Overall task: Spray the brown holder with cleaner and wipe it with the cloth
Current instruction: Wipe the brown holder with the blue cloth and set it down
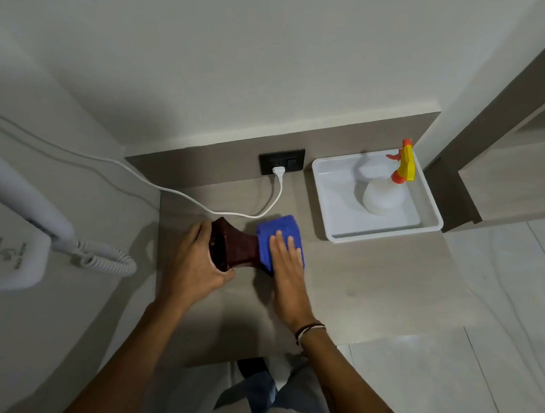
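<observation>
— Wiping now? Where's the brown holder [232, 246]?

— Lying left of the tray [431, 225]; my left hand [195, 265] grips its mouth, right hand [286, 256] flat, pressing the cloth [276, 229] on it. Spray bottle [389, 185] parked in tray; spraying looks done, wiping remains

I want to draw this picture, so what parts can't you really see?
Head view only:
- Right end of the brown holder: covered by the blue cloth and right hand.
- The holder's open mouth: partly behind the left hand.
- Small print on the white wall unit: too small and blurred.
- Spray bottle: liquid level unclear, pale bottle on the white tray.
</observation>
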Demonstrator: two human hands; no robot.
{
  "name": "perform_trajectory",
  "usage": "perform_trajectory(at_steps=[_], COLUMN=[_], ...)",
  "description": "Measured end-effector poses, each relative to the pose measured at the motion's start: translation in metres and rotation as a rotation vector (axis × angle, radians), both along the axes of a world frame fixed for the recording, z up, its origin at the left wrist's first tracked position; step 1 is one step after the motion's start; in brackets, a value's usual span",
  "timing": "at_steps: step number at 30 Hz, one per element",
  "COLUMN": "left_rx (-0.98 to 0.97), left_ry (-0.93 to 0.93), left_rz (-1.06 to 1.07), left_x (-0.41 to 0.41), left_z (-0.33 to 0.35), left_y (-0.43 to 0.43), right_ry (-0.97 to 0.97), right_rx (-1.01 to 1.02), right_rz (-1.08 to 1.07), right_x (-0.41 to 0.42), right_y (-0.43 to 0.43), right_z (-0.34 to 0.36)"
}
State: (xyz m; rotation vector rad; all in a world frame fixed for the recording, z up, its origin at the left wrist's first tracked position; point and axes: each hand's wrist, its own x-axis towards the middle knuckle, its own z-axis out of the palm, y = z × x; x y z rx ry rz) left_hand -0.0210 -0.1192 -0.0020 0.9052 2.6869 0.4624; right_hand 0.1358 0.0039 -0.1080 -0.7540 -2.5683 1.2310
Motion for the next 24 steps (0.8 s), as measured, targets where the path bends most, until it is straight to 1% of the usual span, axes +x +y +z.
perform_trajectory(at_steps=[2, 4, 5, 7, 9, 11, 12, 15, 18, 20, 24], left_rx=[-0.008, 0.007, 0.024, 0.043, 0.012, -0.032, -0.054, -0.116, -0.154, -0.181, -0.231], left_ry=[0.005, 0.011, 0.017, 0.023, 0.029, 0.040, 0.042, 0.106, 0.184, 0.202, 0.227], left_rz=[-0.003, -0.008, -0.020, -0.037, -0.026, -0.021, -0.030, -0.084, -0.119, -0.121, -0.092], left_x=[0.002, 0.004, 0.005, 0.007, 0.006, 0.007, 0.009, 0.015, 0.023, 0.026, 0.027], left_z=[0.003, 0.003, 0.003, 0.005, 0.008, 0.013, 0.015, 0.023, 0.028, 0.031, 0.033], left_y=[0.004, 0.006, 0.007, 0.007, 0.007, 0.010, 0.013, 0.025, 0.041, 0.051, 0.069], right_ry=[0.012, 0.166, 0.234, 0.286, 0.241, 0.142, 0.126, 0.147, 0.153, 0.156, 0.162], right_rx=[-0.105, -0.205, -0.221, -0.233, -0.140, -0.095, -0.134, -0.308, -0.546, -0.639, -0.702], right_rz=[-0.052, 0.009, 0.049, 0.108, 0.121, 0.030, -0.051, -0.264, -0.438, -0.510, -0.576], right_x=[-0.006, -0.020, -0.026, -0.029, -0.022, -0.007, 0.000, 0.012, 0.019, 0.029, 0.051], right_y=[-0.006, -0.026, -0.037, -0.049, -0.036, -0.013, 0.001, 0.040, 0.071, 0.084, 0.101], right_z=[0.005, 0.015, 0.021, 0.026, 0.019, 0.009, 0.007, 0.009, 0.019, 0.023, 0.030])
